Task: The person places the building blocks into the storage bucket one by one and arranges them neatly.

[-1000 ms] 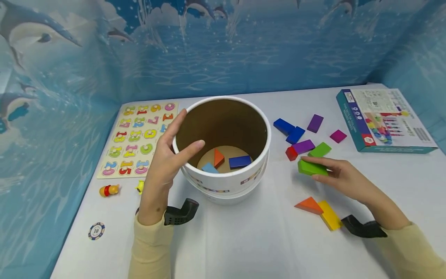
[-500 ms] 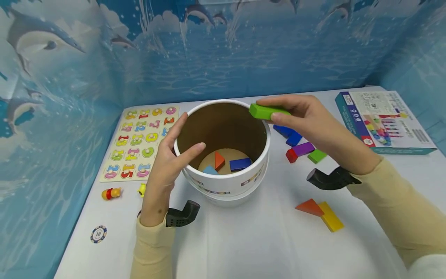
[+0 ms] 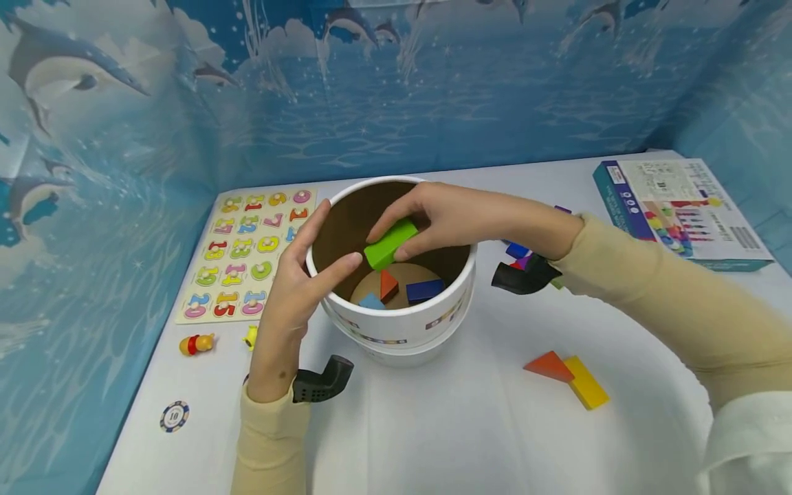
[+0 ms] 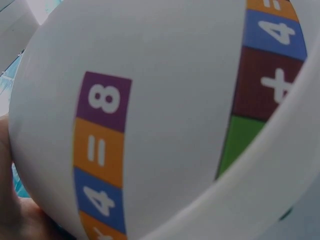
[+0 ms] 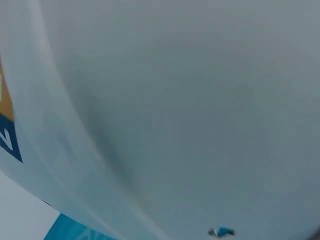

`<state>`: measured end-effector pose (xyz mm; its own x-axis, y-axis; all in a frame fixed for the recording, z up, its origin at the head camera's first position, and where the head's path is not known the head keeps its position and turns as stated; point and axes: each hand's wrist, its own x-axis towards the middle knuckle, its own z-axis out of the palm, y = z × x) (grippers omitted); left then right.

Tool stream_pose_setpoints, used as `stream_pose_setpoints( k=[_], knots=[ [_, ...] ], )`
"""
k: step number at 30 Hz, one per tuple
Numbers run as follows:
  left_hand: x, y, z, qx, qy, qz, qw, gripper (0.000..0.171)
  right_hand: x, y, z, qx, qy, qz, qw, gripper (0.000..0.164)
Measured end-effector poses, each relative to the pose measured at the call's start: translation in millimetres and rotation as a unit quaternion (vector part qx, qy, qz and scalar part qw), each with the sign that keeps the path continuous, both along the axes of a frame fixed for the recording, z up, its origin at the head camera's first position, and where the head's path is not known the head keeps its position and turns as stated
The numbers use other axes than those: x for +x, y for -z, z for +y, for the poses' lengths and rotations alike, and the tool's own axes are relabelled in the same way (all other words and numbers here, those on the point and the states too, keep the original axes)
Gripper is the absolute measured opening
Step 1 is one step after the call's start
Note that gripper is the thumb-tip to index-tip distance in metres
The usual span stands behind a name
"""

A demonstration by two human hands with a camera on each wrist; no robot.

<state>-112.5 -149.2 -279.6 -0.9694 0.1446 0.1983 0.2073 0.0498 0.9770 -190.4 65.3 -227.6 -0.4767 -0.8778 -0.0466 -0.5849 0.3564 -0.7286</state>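
Green block [image 3: 391, 244], two hands [image 3: 300, 275] [image 3: 442, 213], bucket [image 3: 396, 323], perhaps three pieces [image 3: 388, 285] [image 3: 425, 291] [image 3: 372, 301] inside

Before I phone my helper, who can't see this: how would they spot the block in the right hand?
Find the big white bucket. The right hand, over its opening, pinches a green block. Unlike the orange triangle and dark blue block on the bottom, it is green and held up.

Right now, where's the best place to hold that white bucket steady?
I'd grip the white bucket by its left rim, coming from outside, thumb over the edge, much as the left hand does. It stands upright with an open top, so that edge should be easy to hook. The right hand, pinching a green block, is over the opening from the other side.
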Motion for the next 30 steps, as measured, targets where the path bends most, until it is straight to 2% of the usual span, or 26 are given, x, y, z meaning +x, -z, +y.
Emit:
stream_pose_setpoints(
  k=[5, 8, 10, 12, 14, 16, 18, 20, 23, 26, 28, 30],
  knots=[
    [0.0, 0.6, -1, -0.001, 0.0, 0.003, 1.0, 0.07, -4.0, 5.1, -16, 0.072, -0.084, -0.002, 0.994, 0.034],
    [0.5, 1.0, -1, 0.004, 0.003, 0.007, 1.0, 0.07, -4.7, 7.0, -22, 0.104, -0.118, -0.026, 0.987, 0.037],
    [0.6, 1.0, -1, 0.005, 0.004, 0.007, 1.0, 0.071, -4.7, 7.3, -22, 0.103, -0.119, -0.037, 0.987, 0.039],
    [0.7, 0.8, -1, 0.006, 0.004, 0.006, 1.0, 0.071, -3.7, 7.0, -20, 0.066, -0.107, -0.036, 0.991, 0.039],
    [0.7, 0.4, -1, 0.009, 0.005, 0.003, 0.9999, 0.071, 0.1, 5.9, -14, -0.005, -0.079, -0.034, 0.996, 0.039],
    [0.6, -0.1, -1, 0.009, 0.004, -0.002, 1.0, 0.071, 8.5, 3.8, -1, -0.084, -0.037, -0.038, 0.995, 0.037],
    [0.7, -0.7, 0, 0.007, 0.0, -0.005, 1.0, 0.071, 22.2, 1.7, 20, -0.155, 0.01, -0.056, 0.986, 0.035],
    [0.6, -0.8, 1, 0.002, -0.002, -0.006, 1.0, 0.072, 38.3, 3.7, 47, -0.198, 0.06, -0.08, 0.975, 0.034],
    [0.2, -0.8, 0, -0.007, -0.007, 0.003, 0.9999, 0.074, 61.0, 19.2, 90, -0.201, 0.148, -0.097, 0.963, 0.035],
    [-0.6, -0.5, -1, -0.009, -0.009, 0.01, 0.9999, 0.074, 75.7, 52.4, 127, -0.172, 0.225, -0.116, 0.952, 0.036],
    [-0.9, 0.0, -1, -0.007, -0.011, 0.009, 0.9999, 0.072, 83.5, 80.6, 148, -0.156, 0.255, -0.131, 0.945, 0.037],
    [-1.2, 0.5, -1, -0.003, -0.011, 0.006, 0.9999, 0.071, 91.3, 109.0, 167, -0.141, 0.257, -0.157, 0.943, 0.038]
  ],
)
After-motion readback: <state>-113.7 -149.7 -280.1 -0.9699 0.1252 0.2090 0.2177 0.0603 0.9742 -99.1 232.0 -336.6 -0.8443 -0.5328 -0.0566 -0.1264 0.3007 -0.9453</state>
